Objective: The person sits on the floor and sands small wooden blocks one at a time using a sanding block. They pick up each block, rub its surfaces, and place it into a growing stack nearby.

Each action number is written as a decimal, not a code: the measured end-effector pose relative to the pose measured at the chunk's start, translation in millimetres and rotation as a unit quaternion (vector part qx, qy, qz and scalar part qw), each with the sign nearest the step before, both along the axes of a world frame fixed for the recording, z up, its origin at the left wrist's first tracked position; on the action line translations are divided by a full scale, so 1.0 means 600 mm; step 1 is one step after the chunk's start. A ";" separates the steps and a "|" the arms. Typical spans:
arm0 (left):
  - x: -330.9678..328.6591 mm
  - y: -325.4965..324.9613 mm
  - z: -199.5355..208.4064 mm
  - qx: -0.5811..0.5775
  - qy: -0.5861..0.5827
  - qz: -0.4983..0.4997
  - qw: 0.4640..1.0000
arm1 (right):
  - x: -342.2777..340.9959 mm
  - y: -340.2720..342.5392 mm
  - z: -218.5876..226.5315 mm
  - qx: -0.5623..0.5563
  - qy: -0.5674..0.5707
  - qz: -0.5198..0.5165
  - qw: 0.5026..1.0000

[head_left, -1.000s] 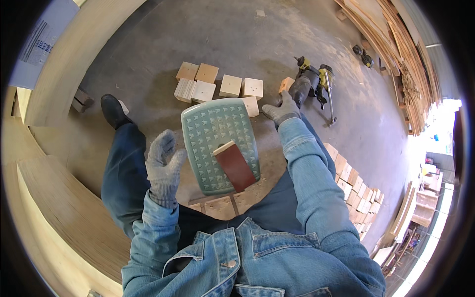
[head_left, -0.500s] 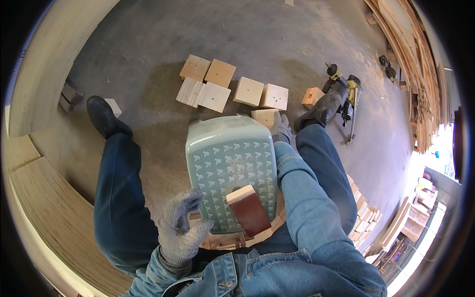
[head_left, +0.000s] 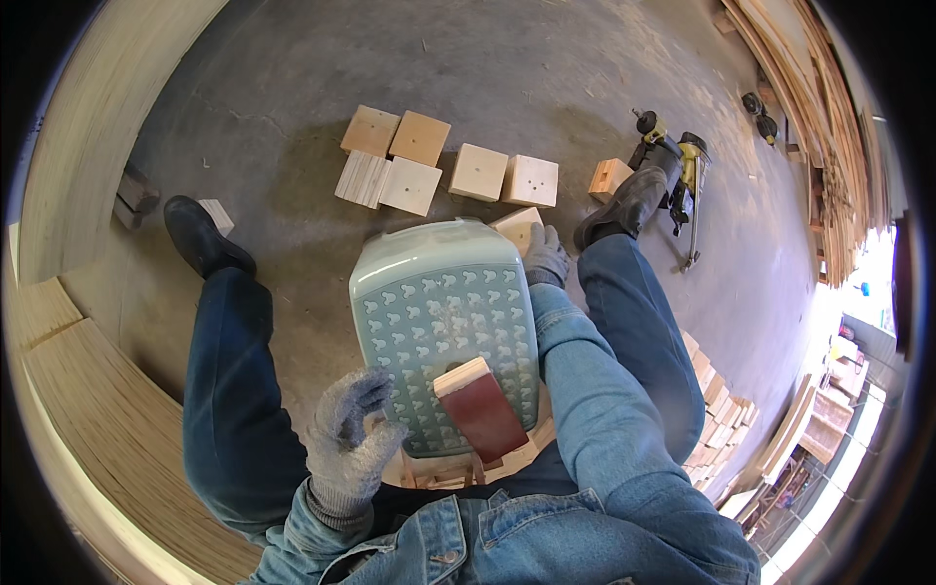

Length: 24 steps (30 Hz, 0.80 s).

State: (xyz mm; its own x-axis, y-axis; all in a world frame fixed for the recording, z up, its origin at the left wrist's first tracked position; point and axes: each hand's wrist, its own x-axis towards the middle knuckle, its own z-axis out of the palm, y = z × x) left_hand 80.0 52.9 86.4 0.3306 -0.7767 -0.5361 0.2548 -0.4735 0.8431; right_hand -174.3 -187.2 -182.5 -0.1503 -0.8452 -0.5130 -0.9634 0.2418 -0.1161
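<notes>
A pale green plastic stool [head_left: 444, 322] with a raised pattern stands between my legs. On its near right part lies a wooden block with a dark red face [head_left: 483, 414], which looks like sandpaper. My left hand [head_left: 353, 429], in a grey glove, hovers at the stool's near left edge, fingers curved and apart, holding nothing. Past the stool's far right corner, my gloved right hand [head_left: 548, 258] is closed on the right side of a light wooden block [head_left: 518, 230]. The stool hides part of that block, and the thumb is not visible.
Several square wooden blocks [head_left: 419, 138] stand on the concrete floor ahead. A single block [head_left: 609, 178] and yellow-black power tools [head_left: 673, 156] lie by my right boot. Stacked boards [head_left: 117, 419] line the left; more wood pieces [head_left: 717, 419] are piled at right.
The block under my right hand has turned slightly, its right side tipping up, and the hand has moved with it. My left hand's fingers have opened a little. The view has shifted slightly.
</notes>
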 end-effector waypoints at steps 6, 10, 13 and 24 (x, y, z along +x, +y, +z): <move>0.002 0.004 -0.002 -0.015 0.010 -0.017 1.000 | -0.031 0.016 -0.050 -0.034 0.066 0.078 0.994; 0.001 0.003 0.004 -0.029 0.025 -0.010 0.999 | -0.025 0.016 -0.046 -0.067 0.047 0.050 0.995; 0.002 0.013 0.007 -0.029 0.040 -0.006 0.999 | 0.009 0.009 0.026 0.051 0.054 -0.020 0.997; -0.002 0.038 0.013 -0.156 0.006 -0.006 0.988 | -0.109 0.093 0.091 -0.024 -0.211 -0.300 0.930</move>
State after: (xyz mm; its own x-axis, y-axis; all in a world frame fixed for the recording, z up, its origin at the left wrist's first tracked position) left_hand 78.9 75.5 94.1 0.3150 -0.9087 -0.2738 0.2621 -0.1939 0.9453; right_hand -239.9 -131.5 -128.2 -0.3955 -0.6974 -0.5976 -0.5231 0.7059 -0.4776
